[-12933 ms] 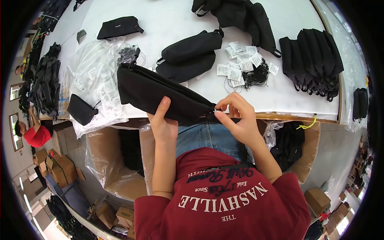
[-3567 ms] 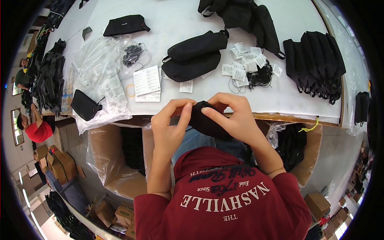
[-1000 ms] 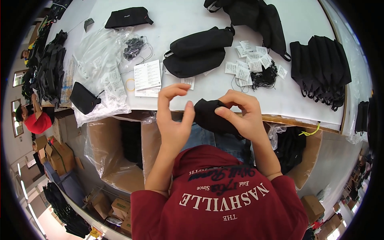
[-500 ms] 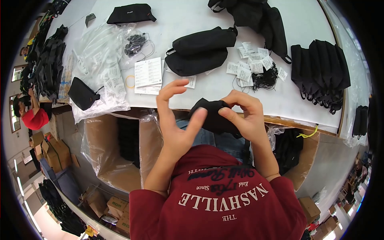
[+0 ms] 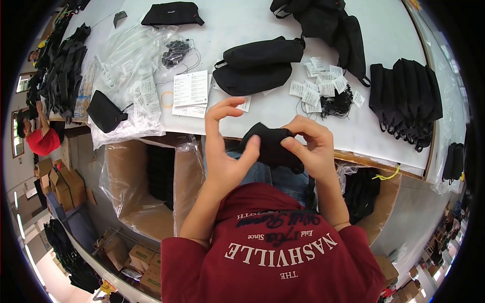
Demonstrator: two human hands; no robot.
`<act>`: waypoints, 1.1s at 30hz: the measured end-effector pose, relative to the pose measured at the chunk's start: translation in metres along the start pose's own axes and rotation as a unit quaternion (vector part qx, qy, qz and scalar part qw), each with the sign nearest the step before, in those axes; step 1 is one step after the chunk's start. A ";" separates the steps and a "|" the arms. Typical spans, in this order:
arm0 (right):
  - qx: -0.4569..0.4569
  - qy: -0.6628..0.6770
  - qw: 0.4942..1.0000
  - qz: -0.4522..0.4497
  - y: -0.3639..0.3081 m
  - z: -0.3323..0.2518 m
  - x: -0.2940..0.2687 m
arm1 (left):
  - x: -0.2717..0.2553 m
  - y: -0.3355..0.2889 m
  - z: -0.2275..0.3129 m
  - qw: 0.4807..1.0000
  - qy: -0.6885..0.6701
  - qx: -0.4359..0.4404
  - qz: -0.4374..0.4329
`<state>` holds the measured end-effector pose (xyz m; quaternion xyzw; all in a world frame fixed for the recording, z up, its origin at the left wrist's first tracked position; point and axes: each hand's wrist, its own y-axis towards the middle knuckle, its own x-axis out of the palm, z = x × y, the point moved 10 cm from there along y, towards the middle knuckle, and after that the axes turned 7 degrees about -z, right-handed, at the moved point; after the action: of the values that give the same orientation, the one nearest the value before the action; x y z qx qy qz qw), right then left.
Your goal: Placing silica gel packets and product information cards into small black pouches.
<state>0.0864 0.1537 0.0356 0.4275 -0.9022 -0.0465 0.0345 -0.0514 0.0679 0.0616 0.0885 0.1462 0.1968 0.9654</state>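
2 hands (image 5: 227, 156) hold 1 folded black bag (image 5: 270, 146). On the table (image 5: 242, 20) lie 2 stacked bags (image 5: 260, 65) and 1 flat pouch (image 5: 172, 13). 1 rubber band (image 5: 167, 98) lies near 1 leaflet stack (image 5: 191, 91).

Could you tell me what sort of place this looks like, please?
Probably a packing station in a bag workshop: black pouches and paper hang tags lie on a white table, with bag-lined cartons beside it.
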 end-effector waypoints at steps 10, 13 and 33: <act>-0.004 -0.026 1.000 -0.017 -0.001 -0.005 0.001 | 0.005 0.001 -0.001 0.998 -0.017 -0.024 -0.046; 0.007 -0.020 1.000 -0.021 -0.003 -0.001 0.002 | 0.012 0.001 0.002 0.996 0.010 -0.029 -0.087; -0.005 -0.058 0.998 0.009 0.001 0.000 0.001 | 0.006 0.001 -0.002 0.994 -0.003 -0.044 -0.104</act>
<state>0.0853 0.1535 0.0353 0.4158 -0.9062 -0.0754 -0.0151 -0.0472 0.0712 0.0583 0.0310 0.1431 0.1016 0.9840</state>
